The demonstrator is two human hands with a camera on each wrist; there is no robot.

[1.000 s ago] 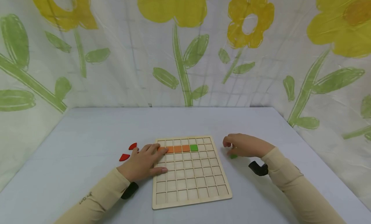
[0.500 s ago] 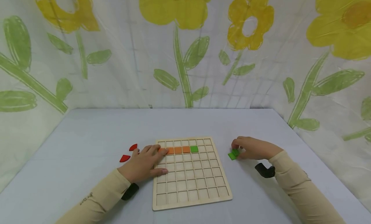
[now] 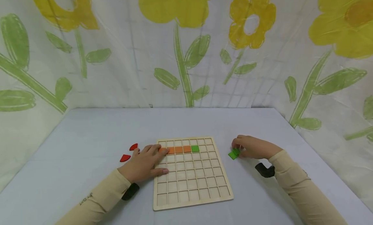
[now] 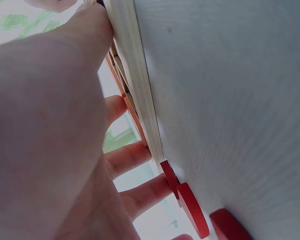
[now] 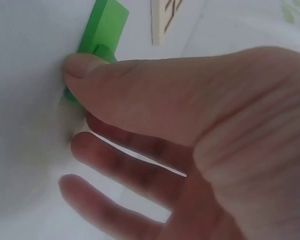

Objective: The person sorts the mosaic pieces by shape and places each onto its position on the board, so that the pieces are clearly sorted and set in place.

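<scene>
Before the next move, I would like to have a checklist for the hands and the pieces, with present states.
1. Board steadied: ok, left hand rests on it.
2. Orange tiles in one row: ok, partly covered.
3. Green pieces beside the board separated: not ok, they overlap in the head view.
4. Right hand pinching only one: cannot tell, fingertip contact is partly hidden.
5. Red pieces off the board: ok.

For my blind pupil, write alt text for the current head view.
A person's right hand pinches small, square green tiles on a white table, beside a square, pale wooden grid board. The left hand lies across its left edge, by a row of square orange tiles ending in one green tile. Red wedge-shaped pieces lie to the left.
</scene>
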